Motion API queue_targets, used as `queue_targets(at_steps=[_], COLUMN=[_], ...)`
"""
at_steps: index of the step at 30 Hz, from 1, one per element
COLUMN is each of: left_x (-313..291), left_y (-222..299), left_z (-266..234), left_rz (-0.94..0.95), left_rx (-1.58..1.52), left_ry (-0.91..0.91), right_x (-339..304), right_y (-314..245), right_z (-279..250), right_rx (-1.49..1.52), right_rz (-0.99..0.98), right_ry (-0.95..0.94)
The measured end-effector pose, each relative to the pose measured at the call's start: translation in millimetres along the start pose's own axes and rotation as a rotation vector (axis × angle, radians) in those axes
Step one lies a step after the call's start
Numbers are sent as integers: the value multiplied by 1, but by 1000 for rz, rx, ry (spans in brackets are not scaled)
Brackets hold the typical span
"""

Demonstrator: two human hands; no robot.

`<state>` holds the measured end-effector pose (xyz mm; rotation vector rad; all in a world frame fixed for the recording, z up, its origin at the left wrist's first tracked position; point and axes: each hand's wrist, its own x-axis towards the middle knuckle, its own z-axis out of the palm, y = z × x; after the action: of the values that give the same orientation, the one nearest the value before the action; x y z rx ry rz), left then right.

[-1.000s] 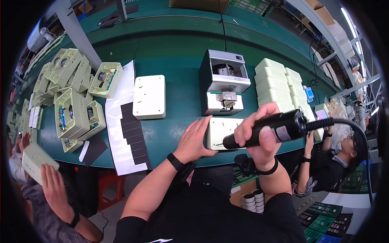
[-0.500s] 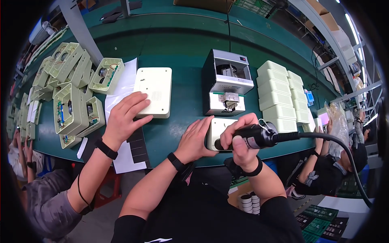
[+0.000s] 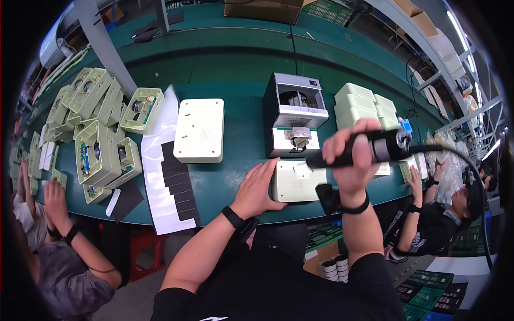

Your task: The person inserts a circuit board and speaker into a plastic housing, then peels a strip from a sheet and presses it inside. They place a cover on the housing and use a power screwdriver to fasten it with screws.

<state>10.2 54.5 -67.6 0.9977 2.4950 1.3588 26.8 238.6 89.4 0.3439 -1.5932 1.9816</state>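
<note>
With the left hand (image 3: 261, 187) flat, fingers spread, bracing the pale casing (image 3: 296, 181) at frame centre, the right hand (image 3: 350, 155), clenched around the black electric screwdriver (image 3: 369, 150), should bring its tip down square onto the casing.

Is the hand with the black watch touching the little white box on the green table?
Touching. The head view shows the left hand laid flat against the left edge of the small white box, fingers overlapping its corner with no gap.

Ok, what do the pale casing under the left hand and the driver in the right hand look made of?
The pale casing looks like moulded plastic: matte cream, rounded corners, uniform colour. The driver gripped by the right hand seems to be black plastic or rubberised, with a dull sheen; its tip is too small to judge. The left hand rests against the casing's left edge.
</note>
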Motion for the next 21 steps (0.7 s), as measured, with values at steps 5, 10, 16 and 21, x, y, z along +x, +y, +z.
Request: queue_targets(at_steps=[5, 10, 16, 21], left_x=[5, 4, 4, 5], left_y=[4, 1, 4, 1], left_z=[-2, -1, -4, -3], left_rz=[-49, -77, -63, -71], left_rx=[-23, -63, -51, -4], left_ry=[-45, 13, 6, -5], right_x=[46, 29, -27, -44], right_y=[27, 16, -33, -39], right_z=[-12, -18, -39, -53], right_rx=[-97, -162, -134, -139], right_rz=[-18, 102, 52, 22], right_ry=[108, 99, 119, 145])
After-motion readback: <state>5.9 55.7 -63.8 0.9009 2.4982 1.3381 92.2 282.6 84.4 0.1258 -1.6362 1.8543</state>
